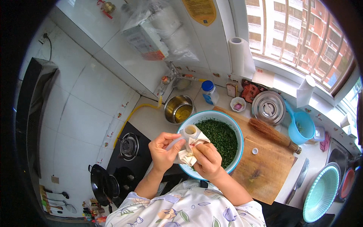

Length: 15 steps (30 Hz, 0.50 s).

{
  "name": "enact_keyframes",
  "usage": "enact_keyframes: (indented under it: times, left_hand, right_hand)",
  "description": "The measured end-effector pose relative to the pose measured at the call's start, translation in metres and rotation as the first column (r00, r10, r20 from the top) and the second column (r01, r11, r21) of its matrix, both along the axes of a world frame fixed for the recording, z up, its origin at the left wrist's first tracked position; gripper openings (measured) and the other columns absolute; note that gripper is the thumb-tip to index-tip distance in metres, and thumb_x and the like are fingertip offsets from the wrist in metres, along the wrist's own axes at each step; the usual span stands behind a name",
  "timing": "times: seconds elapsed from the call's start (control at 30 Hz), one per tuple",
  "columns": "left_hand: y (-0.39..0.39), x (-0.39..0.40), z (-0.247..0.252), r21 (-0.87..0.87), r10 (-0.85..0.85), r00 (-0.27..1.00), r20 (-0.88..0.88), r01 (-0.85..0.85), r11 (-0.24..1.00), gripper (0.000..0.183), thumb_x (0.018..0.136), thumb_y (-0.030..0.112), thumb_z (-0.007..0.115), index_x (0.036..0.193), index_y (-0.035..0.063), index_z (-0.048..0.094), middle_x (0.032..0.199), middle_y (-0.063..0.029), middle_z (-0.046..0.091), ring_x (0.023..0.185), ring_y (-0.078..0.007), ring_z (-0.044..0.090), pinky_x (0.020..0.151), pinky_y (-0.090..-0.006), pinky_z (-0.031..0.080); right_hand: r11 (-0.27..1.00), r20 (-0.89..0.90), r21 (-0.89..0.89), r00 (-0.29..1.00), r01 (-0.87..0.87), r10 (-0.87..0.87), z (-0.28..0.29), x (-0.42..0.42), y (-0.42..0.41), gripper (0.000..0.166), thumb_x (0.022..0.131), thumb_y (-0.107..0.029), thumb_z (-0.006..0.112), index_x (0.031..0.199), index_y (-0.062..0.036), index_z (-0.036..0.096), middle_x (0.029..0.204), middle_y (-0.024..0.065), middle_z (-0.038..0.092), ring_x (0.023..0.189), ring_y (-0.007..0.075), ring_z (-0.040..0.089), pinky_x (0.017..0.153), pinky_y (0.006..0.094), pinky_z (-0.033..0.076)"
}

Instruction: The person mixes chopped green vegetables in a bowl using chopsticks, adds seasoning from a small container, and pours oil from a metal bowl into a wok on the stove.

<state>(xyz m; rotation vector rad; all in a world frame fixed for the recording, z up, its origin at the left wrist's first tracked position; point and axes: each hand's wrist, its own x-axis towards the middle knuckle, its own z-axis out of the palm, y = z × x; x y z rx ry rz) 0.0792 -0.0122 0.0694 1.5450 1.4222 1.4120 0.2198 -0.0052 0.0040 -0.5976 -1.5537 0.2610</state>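
Observation:
A white plastic jug (188, 136) with an uncapped round mouth is held up in front of me, over the near left rim of a basin (240, 124). The pale handle of the jug is pinched between the thumb and fingers of my left hand (165, 151). A crumpled cream cloth (187, 157) is gripped in my right hand (208, 159) and lies against the jug just below its neck. Finely chopped green leaves (219, 136) fill the white, blue-rimmed basin. Most of the jug's body is hidden by the cloth and my hands.
Right of the basin is a wooden cutting board (266, 176) bearing a small white cap (255, 151) and a straw brush (272, 134). A cleaver (299, 178) lies beyond it. At left are a metal pot (179, 106) of yellow liquid and a gas hob (141, 159).

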Motion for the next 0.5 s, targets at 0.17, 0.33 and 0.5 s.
enact_keyframes:
  times: [0.17,0.33,0.5]
  left_hand:
    - [-0.001,-0.014,0.011,0.037,-0.033,0.999,-0.025,0.034,0.999,0.017,0.077,0.002,0.071,0.090,-0.0050,0.061,0.079,-0.0111,0.067,0.071,-0.0082,0.061,0.065,-0.0196,0.047]
    - [-0.003,-0.011,0.014,0.060,-0.028,0.999,0.028,0.026,0.998,0.018,0.076,0.003,0.072,0.089,-0.0042,0.061,0.078,-0.0096,0.066,0.070,-0.0078,0.060,0.064,-0.0191,0.046]
    - [-0.007,-0.006,0.012,0.076,-0.065,0.997,-0.049,0.069,0.995,0.018,0.075,0.002,0.073,0.088,-0.0041,0.062,0.076,-0.0081,0.066,0.070,-0.0065,0.059,0.062,-0.0179,0.046]
  right_hand:
    - [0.811,-0.780,-0.335,0.624,-0.480,0.048,-0.007,0.013,-0.001,0.021,0.078,-0.005,0.065,0.097,0.0011,0.059,0.102,0.0104,0.057,0.090,0.0182,0.058,0.079,0.0315,0.047]
    - [0.732,-0.872,-0.290,0.486,-0.616,0.063,0.015,0.026,0.002,0.018,0.082,-0.005,0.062,0.098,0.0013,0.059,0.105,0.0095,0.057,0.092,0.0155,0.057,0.078,0.0285,0.046]
    - [0.942,-0.196,-0.263,0.967,-0.209,0.160,0.028,0.016,0.007,0.029,0.064,0.008,0.066,0.092,0.0001,0.059,0.097,0.0151,0.055,0.088,0.0290,0.058,0.075,0.0340,0.049]
